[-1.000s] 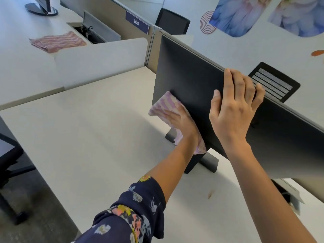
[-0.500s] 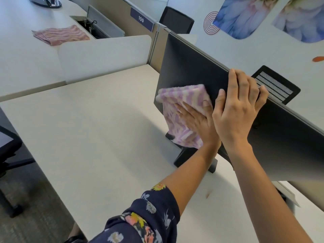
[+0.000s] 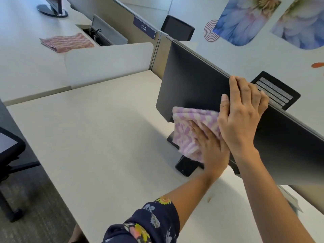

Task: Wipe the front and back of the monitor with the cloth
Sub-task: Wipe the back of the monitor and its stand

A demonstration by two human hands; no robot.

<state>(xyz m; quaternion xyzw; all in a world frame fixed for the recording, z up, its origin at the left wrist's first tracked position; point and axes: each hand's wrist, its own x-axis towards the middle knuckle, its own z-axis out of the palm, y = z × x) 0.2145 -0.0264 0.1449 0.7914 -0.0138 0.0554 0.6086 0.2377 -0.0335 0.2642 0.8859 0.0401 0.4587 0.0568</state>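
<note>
— While the monitor (image 3: 192,81) sits on its stand (image 3: 185,168) toward the back of the desk (image 3: 105,128) with a dark face toward me, tipping is my main worry. I can't tell whether that face is the front or the back.

— Cloth?

— The cloth (image 3: 189,127) is flat on the lower part of that face. My left hand (image 3: 210,146) is on top of it, fingers straight and only slightly apart, pressing. The cloth's lower edge hangs loose just above the stand.

— Right hand?

— My right hand (image 3: 240,116) is on the top edge. The fingers are together and curled over it, and the thumb lies on the near face. That's the brace.

— So what goes wrong?

— If I push hard with the left and the right slips, I'd guess the panel tilts back or the whole thing skids on the desk. The hands are also touching, so a stroke to the right runs straight into the right hand and leaves a patch unwiped. The bare thumb probably leaves prints on that face. The loose edge could catch on the stand.

— The other side?

— It's hidden from me, so I can't say what's there. Swinging the monitor round later with one hand looks like the riskier moment.
</note>
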